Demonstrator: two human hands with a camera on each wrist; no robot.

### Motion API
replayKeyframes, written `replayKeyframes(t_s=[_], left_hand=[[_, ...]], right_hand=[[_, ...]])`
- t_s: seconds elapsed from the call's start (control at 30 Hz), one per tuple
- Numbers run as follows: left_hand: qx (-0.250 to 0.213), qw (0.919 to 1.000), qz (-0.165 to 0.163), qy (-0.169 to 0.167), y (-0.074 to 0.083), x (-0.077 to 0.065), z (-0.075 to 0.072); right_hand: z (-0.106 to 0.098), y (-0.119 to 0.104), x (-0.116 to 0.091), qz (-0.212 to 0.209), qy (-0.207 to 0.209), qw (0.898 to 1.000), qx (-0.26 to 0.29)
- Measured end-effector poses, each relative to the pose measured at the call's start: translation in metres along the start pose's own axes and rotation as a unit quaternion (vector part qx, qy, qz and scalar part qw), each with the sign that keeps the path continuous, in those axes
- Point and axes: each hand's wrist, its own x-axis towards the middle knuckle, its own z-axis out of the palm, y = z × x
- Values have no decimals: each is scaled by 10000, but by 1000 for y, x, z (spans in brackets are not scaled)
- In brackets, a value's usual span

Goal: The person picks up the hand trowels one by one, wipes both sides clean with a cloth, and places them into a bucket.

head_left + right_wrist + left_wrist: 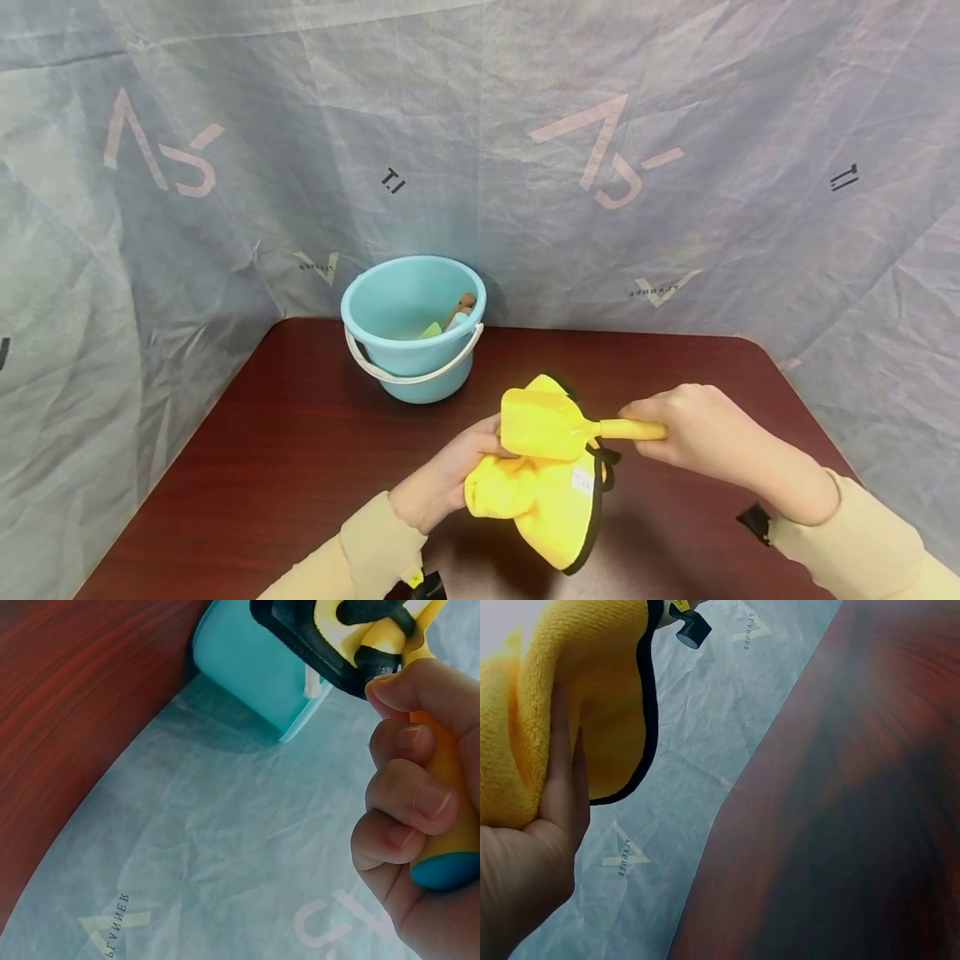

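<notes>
My right hand (pixel 701 433) grips the handle of a yellow toy shovel (pixel 543 423). In the right wrist view, its fingers (pixel 416 795) curl round the handle, which has a blue end. The shovel's blade lies over a yellow cloth (pixel 555 508) with black edging and a small white label. My left hand (pixel 457 458) holds the bunched cloth from the left, above the table. In the left wrist view, cloth folds (pixel 525 712) hide the thumb and part of the fingers.
A light blue bucket (pixel 416 354) with a white handle stands at the table's back left. Inside are a brown handle-like piece (pixel 459 308) and a green piece (pixel 431 331). Grey printed sheeting (pixel 480 167) hangs behind the dark red table (pixel 300 433).
</notes>
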Motion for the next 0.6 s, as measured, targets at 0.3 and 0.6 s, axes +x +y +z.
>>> replayKeyframes(t_s=[0.3,0.6], left_hand=[[79,9999,-8,122,4,-9,-9],[82,9989,-22,454,7,-20,-21]], right_hand=[[0,2,-5,45,69,9998,-162],[-1,3,-7,34,79,9999,-126]])
